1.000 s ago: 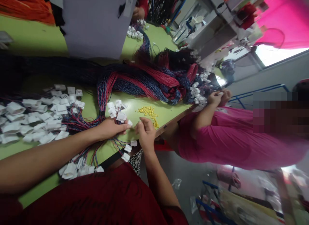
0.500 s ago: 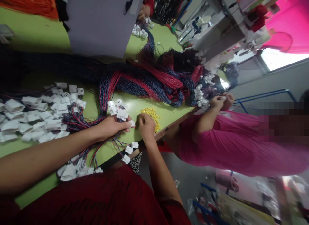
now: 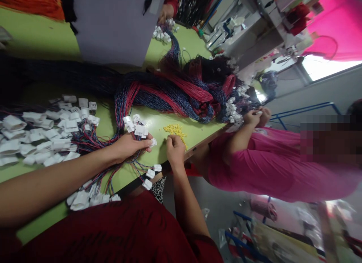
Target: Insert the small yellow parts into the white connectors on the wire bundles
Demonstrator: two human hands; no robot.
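My left hand is closed on a bunch of red and blue wires with white connectors, one connector pinched at the fingertips. My right hand is curled with its fingertips at the near edge of a small heap of yellow pieces on the green table; what it pinches is too small to see. More white connectors on wires hang at the table's front edge below my hands.
A big pile of white connectors lies left of my hands. Thick bundles of red, blue and black wire cross the table behind. A person in pink works at the right end; another hand works at the far side beside a grey box.
My right hand has moved from beside my left hand toward the yellow pieces. My left hand has kept its hold on the wires.
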